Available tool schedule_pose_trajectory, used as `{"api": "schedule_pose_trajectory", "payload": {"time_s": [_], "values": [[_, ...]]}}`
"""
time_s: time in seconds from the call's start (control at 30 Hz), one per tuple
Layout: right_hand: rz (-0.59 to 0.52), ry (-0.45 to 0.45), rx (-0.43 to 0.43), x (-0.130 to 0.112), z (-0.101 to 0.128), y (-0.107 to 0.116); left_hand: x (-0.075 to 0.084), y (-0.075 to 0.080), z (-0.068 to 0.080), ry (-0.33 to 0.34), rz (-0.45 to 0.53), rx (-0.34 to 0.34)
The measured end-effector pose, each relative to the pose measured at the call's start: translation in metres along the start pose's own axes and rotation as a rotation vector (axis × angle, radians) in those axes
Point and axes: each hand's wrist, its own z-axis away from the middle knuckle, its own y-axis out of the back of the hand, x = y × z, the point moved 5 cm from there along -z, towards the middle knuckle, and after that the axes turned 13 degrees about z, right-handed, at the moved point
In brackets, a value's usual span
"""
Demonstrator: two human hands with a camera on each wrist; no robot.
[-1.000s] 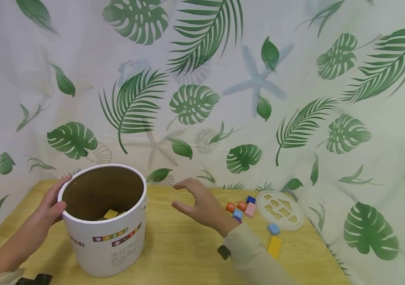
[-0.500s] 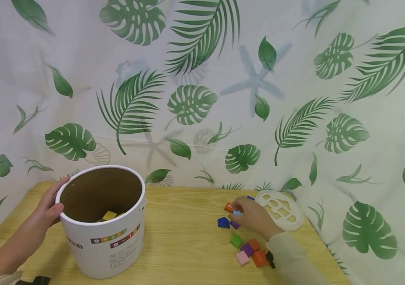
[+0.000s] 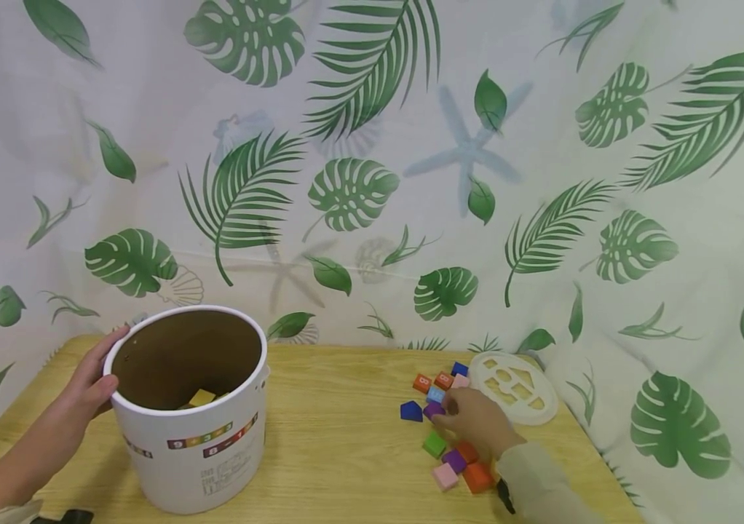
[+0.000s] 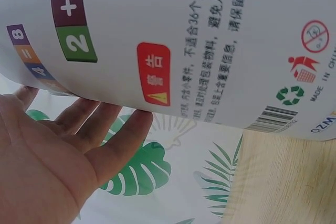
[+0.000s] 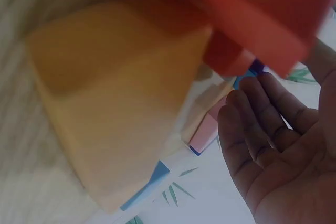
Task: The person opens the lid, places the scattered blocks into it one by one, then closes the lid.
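While the left hand holds the white bucket by its top edge, the farther purple block sits well to the right, closest to the right hand, maybe pinched, I can't tell.

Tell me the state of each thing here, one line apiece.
White bucket: upright, open-topped.
Yellow block: inside the bucket.
White cutout board: flat on the table.
Colored blocks: loose, scattered on the table.
Left hand: against the bucket's upper side.
Right hand: beside a purple block, contact unclear.
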Motion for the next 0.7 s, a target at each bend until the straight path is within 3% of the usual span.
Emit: {"api": "schedule_pose_trajectory", "payload": {"time_s": [0.27,0.6,0.7], "values": [[0.044,-0.032,0.035,-0.005,0.000,-0.002,0.003,-0.001,0.010,-0.087,-0.126,-0.033],[0.054,-0.039,0.071,-0.008,0.003,0.005,0.002,-0.003,0.012,-0.108,-0.125,-0.049],[0.056,-0.028,0.102,-0.011,0.005,0.009,0.000,-0.001,0.004,-0.075,-0.038,-0.027]]}}
